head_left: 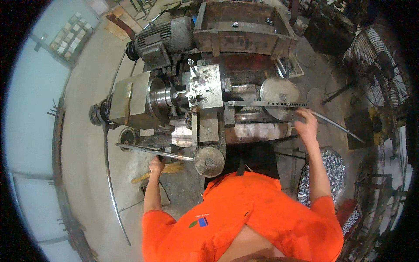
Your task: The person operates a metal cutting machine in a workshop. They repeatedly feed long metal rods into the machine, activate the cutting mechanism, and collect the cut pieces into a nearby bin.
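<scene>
A small metal-turning lathe stands before me, its chuck (163, 97) at the left and a square tool block (206, 86) in the middle. At the front left, my left hand (156, 165) is closed round a dark handle (160, 157) just under a long metal rod (144, 149), which runs to a round disc (209, 162). On the right, my right hand (307, 125) curls its fingers over a lever (336, 123) at the edge of a large disc (279, 94). A bar with several holes (266, 104) crosses that disc. My fingers partly hide the grip point.
Behind the lathe are an electric motor (163, 39) and a wooden box (244, 41). A caged fan (377, 65) stands far right. Beside my right forearm lies a container of small shiny metal parts (325, 177). A long thin rod (110, 183) extends across the left floor.
</scene>
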A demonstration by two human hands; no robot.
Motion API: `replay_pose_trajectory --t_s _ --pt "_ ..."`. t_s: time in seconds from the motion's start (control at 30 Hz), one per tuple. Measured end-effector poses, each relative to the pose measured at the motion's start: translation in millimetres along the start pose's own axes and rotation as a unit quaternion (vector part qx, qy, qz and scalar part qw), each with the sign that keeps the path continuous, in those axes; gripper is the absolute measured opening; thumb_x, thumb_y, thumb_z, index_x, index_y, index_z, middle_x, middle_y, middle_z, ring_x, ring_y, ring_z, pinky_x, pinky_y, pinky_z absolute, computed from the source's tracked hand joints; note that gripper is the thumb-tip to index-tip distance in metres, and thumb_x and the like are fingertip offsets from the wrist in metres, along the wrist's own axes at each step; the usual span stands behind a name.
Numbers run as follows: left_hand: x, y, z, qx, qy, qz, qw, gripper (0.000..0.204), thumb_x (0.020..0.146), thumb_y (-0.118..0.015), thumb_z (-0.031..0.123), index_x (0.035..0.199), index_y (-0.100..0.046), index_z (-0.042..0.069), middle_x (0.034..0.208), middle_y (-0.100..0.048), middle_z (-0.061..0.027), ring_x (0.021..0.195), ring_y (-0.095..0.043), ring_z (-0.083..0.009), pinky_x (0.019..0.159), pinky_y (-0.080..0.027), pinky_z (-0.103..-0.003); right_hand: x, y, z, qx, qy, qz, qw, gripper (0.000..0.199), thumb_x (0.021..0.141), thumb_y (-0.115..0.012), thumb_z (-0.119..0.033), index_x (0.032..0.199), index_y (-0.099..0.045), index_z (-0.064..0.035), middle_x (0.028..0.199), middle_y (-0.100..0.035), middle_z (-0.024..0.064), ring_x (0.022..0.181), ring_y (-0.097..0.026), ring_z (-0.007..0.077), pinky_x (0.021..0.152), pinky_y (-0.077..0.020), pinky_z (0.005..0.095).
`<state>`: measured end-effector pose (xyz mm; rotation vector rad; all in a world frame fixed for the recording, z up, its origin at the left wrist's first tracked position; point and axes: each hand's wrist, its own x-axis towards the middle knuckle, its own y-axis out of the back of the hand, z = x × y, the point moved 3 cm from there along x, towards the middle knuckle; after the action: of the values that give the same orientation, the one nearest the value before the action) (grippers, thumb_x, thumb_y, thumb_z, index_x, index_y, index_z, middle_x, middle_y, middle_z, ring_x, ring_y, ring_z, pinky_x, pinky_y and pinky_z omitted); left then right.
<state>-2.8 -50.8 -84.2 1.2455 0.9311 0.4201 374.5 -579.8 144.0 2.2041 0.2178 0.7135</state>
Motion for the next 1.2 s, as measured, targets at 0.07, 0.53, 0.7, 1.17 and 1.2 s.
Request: replay_pose_trajectory --t_s 0.07,0.53,0.7,1.17,1.2 --pt "-2 3 -17 -0.139 -0.020 -0.037 0.989 0.044 0.081 -0.056 0.044 0.107 -0.058 0.010 0.095 -0.063 -0.0162 0.092 -0.060 -0.0310 0.074 -0.049 -0.042 34 -21 -35 0.070 0.010 -0.044 0.997 0.036 0.058 -0.061 -0.012 0.093 -0.063 -0.0031 0.100 -0.060 0.0165 0.091 -0.059 0.0332 0.079 -0.0467 0.0357" --pt "-154 157 -176 -0.014 0.249 0.253 0.935 0.042 0.076 -0.062 0.044 0.092 -0.062 0.006 0.090 -0.064 -0.0149 0.085 -0.061 -0.0326 0.071 -0.048 -0.042 121 -213 -302 0.029 0.219 -0.308 0.926 0.027 0.053 -0.059 -0.022 0.072 -0.067 -0.0041 0.082 -0.063 0.0168 0.087 -0.055 0.0344 0.078 -0.0448 0.0402" --pt "-131 163 -210 -0.089 0.341 0.162 0.922 0.043 0.076 -0.059 0.045 0.084 -0.062 0.003 0.079 -0.064 -0.0165 0.076 -0.063 -0.0330 0.068 -0.049 -0.043 121 -222 -306 -0.011 0.227 -0.310 0.923 0.028 0.056 -0.059 -0.023 0.073 -0.067 -0.0022 0.083 -0.063 0.0190 0.088 -0.055 0.0358 0.082 -0.0425 0.0398" --pt "-162 157 -117 -0.130 0.312 0.255 0.906 0.046 0.067 -0.066 0.044 0.086 -0.064 0.002 0.079 -0.064 -0.0196 0.076 -0.061 -0.0371 0.070 -0.046 -0.045 119 -225 -308 0.010 0.276 -0.338 0.900 0.025 0.054 -0.060 -0.018 0.072 -0.067 -0.0031 0.077 -0.065 0.0171 0.075 -0.064 0.0318 0.072 -0.0509 0.0364" --pt "-173 155 -101 -0.127 0.317 0.256 0.904 0.047 0.067 -0.066 0.045 0.085 -0.064 0.002 0.079 -0.064 -0.0194 0.075 -0.061 -0.0369 0.069 -0.046 -0.044 117 -223 -309 0.007 0.269 -0.351 0.897 0.024 0.054 -0.061 -0.018 0.072 -0.067 -0.0029 0.077 -0.065 0.0172 0.075 -0.064 0.0319 0.072 -0.0512 0.0364"
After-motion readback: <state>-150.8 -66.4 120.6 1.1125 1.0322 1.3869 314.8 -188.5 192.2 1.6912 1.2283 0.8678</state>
